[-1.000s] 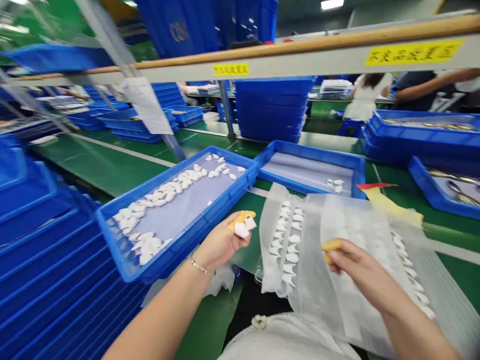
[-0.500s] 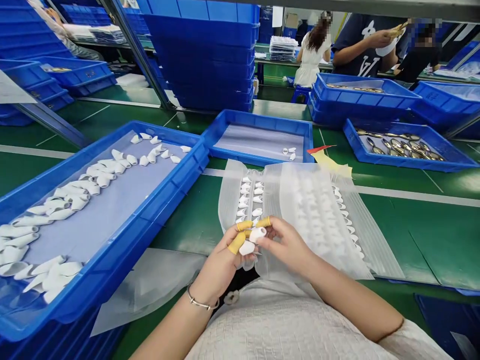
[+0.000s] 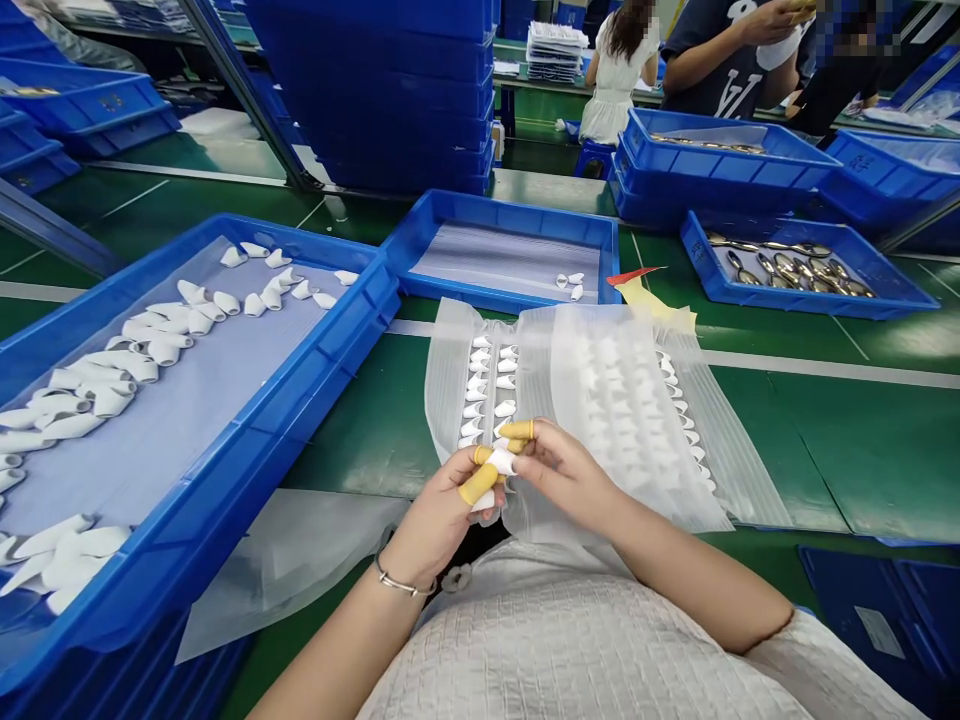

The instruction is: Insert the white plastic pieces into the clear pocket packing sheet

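The left hand (image 3: 450, 500) and the right hand (image 3: 559, 465) are together in front of the person's body, just over the near edge of the green desk (image 3: 825, 440). Between them is a small white tube (image 3: 502, 461), tilted, with the left fingers closed on it. A second white tube (image 3: 484, 500) sits lower down in the same hand, partly covered by the fingers. The right thumb touches the end of the first tube and the other right fingers curl in close by — whether they grip it or only rest against it, I cannot tell. Both hands wear yellow finger covers (image 3: 478, 484), and there is a bracelet (image 3: 401, 583) on the left wrist.

Just behind the hands lies a cloudy plastic sheet (image 3: 566, 390) with white tubes in rows; some show plainly at its left and right sides, others only as pale shapes through the plastic. A scrap of yellow and red (image 3: 652, 300) is at its far edge.

To the left stands a large blue tray (image 3: 330, 365) with many loose white tubes (image 3: 97, 385) scattered in a band across its lining. A smaller blue tray (image 3: 517, 216) touches its far corner and holds a few more. Farther right, another blue tray (image 3: 795, 298) holds shiny spoons (image 3: 810, 270) — well apart from the hands.
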### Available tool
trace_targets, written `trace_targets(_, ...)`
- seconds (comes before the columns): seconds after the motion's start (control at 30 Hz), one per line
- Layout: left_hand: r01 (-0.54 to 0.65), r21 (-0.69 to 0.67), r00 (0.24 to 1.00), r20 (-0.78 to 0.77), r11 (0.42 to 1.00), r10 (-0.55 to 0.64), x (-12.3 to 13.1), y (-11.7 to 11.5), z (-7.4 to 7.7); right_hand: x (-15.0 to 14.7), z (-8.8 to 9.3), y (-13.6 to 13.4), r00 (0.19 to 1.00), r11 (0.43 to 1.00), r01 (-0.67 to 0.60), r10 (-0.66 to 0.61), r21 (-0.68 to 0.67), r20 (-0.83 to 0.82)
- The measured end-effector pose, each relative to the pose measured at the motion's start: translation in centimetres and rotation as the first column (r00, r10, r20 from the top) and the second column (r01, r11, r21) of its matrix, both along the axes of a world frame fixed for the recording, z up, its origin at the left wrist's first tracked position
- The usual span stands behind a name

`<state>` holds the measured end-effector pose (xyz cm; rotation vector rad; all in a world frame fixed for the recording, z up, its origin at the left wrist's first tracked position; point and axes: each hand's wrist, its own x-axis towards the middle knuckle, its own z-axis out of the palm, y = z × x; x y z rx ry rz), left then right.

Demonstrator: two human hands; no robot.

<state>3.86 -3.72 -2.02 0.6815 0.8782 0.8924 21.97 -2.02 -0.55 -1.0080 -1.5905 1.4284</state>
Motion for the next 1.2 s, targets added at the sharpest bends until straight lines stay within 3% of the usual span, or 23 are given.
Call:
trace_targets(0.07, 0.053, 0.042, 0.999, 0.0, 0.998, -0.053, -0.2, 0.0, 0.0, 0.0, 0.1, 0.4, 0.994, 0.982, -0.074, 0.059, -0.175, -0.091)
trace_targets(0.13, 0.035, 0.093, 0.999, -0.033, 0.995, -0.032, -0.4, 0.1, -0.1, 0.0, 0.1, 0.6, 0.982, 0.944, -0.136, 0.088, -0.301, -0.167)
trace_targets(0.27, -0.024, 0.185, 0.99, -0.129, 0.983, 0.049, -0.4, -0.1, -0.2, 0.0, -0.1, 0.9, 0.97, 0.903, -0.09, -0.017, -0.421, -0.243)
trace_targets(0.37, 0.044, 0.249, 0.97, -0.244, 0.967, 0.019, -0.6, -0.5, -0.1, 0.4, -0.1, 1.0, 0.979, 0.9, -0.063, -0.029, -0.432, -0.203)
trace_targets(0.47, 0.165, 0.302, 0.897, -0.442, 0.939, -0.015, -0.7, -0.8, 0.2, 0.6, 0.1, 1.0, 0.989, 0.926, -0.044, -0.013, -0.375, -0.148)
trace_targets(0.6, 0.199, 0.354, 0.77, -0.634, 0.914, 0.078, -0.4, -1.0, 0.2, 0.4, 0.4, 0.8, 0.997, 0.956, 0.005, -0.029, -0.293, -0.076)
trace_targets(0.73, 0.187, 0.387, 0.692, -0.705, 0.903, 0.159, 0.0, -0.8, 0.2, 0.0, 0.3, 0.2, 0.999, 0.96, 0.024, -0.032, -0.279, -0.021)
trace_targets(0.9, 0.169, 0.383, 0.76, -0.637, 0.908, 0.127, 0.2, -0.9, 0.3, -0.3, 0.0, -0.1, 0.979, 0.985, 0.064, -0.031, -0.159, 0.2)
trace_targets(0.97, 0.146, 0.36, 0.8, -0.591, 0.921, 0.104, 0.2, -0.9, 0.4, -0.2, -0.1, 0.2, 0.987, 0.987, 0.059, -0.035, -0.147, 0.159)
trace_targets(1.07, 0.147, 0.334, 0.84, -0.539, 0.931, 0.061, 0.3, -1.1, 0.6, 0.1, -0.1, 0.9, 0.996, 0.962, 0.091, -0.082, -0.257, 0.044)
trace_targets(1.2, 0.158, 0.32, 0.842, -0.538, 0.934, 0.042, 0.3, -1.1, 0.7, 0.7, -0.2, 1.4, 0.985, 0.924, 0.14, -0.166, -0.356, -0.045)
